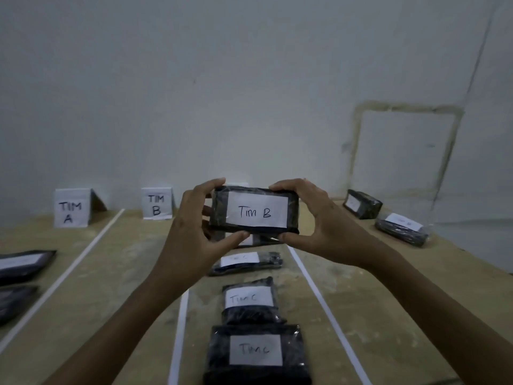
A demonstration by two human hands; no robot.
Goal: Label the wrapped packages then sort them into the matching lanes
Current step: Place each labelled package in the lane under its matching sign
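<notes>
Along the table's left edge we see two flat packages in glossy black wrap, the farther one with a pale label we cannot read. The tabletop is matte, scuffed, tan board, split into lanes by thin white strips. By the far edge stand two folded white paper signs, hand-lettered "TIM A" and "TIM B".

Next comes the left hand, its fingers curled over the top and its thumb under the bottom of the held package's left end. This package is a rectangular block in shiny, crinkled black film with a white paper label reading "Tim B". It is raised off the table with the label facing us, above the far part of the lane right of the "TIM B" sign. The right hand grips its right end the same way, so it sits between both hands.

Below it, three black-wrapped packages with "Tim C" labels lie in a row toward the near edge. Near the far right corner lie two more wrapped packages, well apart from the hands.
</notes>
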